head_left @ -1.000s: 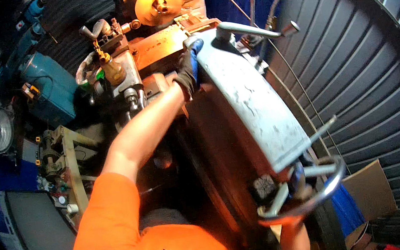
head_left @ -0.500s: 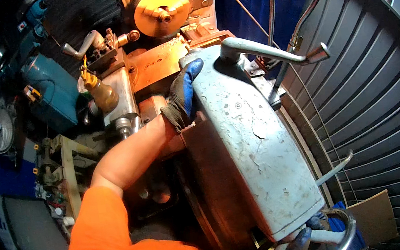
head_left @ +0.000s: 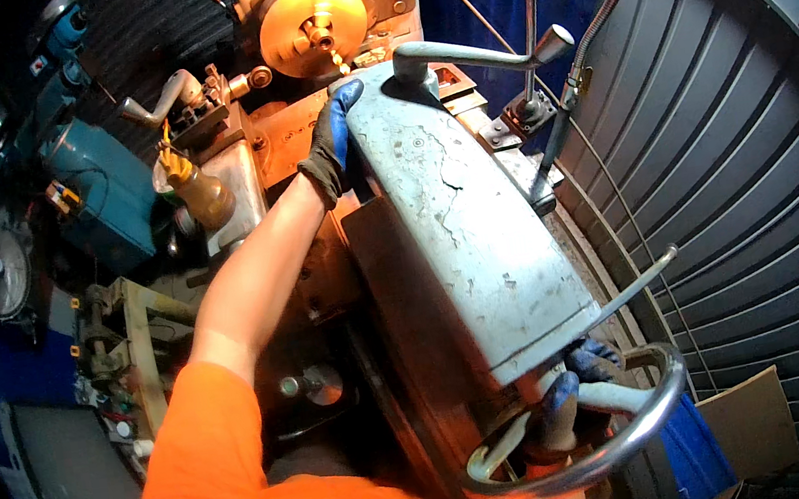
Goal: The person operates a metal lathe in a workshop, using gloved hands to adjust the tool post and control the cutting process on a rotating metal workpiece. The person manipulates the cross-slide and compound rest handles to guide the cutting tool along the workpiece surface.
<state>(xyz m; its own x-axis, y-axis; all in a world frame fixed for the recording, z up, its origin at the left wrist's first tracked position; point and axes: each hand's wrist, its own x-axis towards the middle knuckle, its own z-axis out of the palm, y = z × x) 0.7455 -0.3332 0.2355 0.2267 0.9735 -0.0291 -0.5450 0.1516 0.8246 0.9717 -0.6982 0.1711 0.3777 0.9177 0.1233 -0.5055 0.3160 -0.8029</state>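
Observation:
A light-blue lathe tailstock (head_left: 455, 212) with chipped paint runs diagonally through the middle. My left hand (head_left: 334, 137), in a blue-and-dark glove, grips the far end of its left side. The thumb lies along the upper edge and the other fingers are hidden. At the near end is a shiny handwheel (head_left: 675, 385). My right hand (head_left: 562, 410), also gloved, reaches through its rim and closes around the hub, partly hidden by the rim and casting. A clamp lever (head_left: 475, 58) stands on the tailstock's top, and a thin rod handle (head_left: 636, 279) juts from its right side.
Beyond the tailstock is the lit chuck (head_left: 316, 33) with bright metal chips below. A yellowish bottle (head_left: 200, 190) stands on the carriage at left. A corrugated wall (head_left: 732, 165) closes the right side, with cardboard (head_left: 755, 420) near its foot. A fan (head_left: 0, 267) stands far left.
The tailstock has slid away from me toward the chuck, both hands moving with it. Its top lever has moved closer to the chuck, and more of the handwheel and my right forearm now shows.

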